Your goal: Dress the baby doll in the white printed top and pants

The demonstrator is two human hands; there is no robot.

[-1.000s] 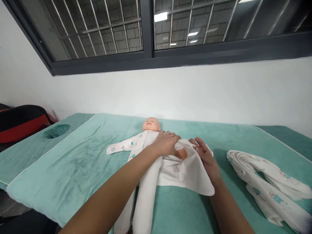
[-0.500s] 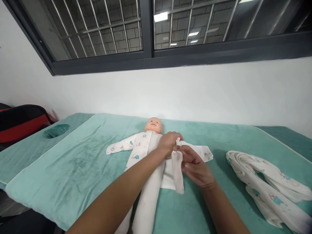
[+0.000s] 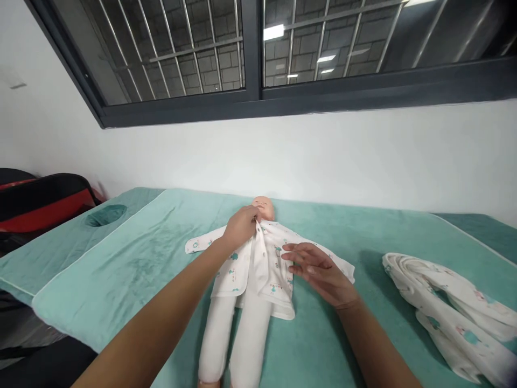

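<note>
A baby doll (image 3: 264, 206) lies on its back with its head toward the wall, dressed in white leggings (image 3: 249, 337) and a white printed baby jacket (image 3: 275, 269). Both sleeves stretch out to the sides. My left hand (image 3: 241, 225) pinches the jacket's front edge near the neck, just below the doll's chin. From there the right front panel hangs over the chest, its edge folded so the plain inside shows. Beside that panel my right hand (image 3: 317, 268) hovers with fingers apart, holding nothing. The doll's feet are partly cut off at the lower frame edge.
A folded white printed cloth (image 3: 448, 307) lies on the green bed cover (image 3: 133, 280) to the right. At the left the bed has a round hole (image 3: 105, 215), with a black and red bag-like item (image 3: 48, 202) behind it. A white wall and a barred window stand beyond.
My left hand has moved left to the doll's neck, drawing the jacket's right panel over the chest. My right hand has let go of the cloth edge and spread its fingers.
</note>
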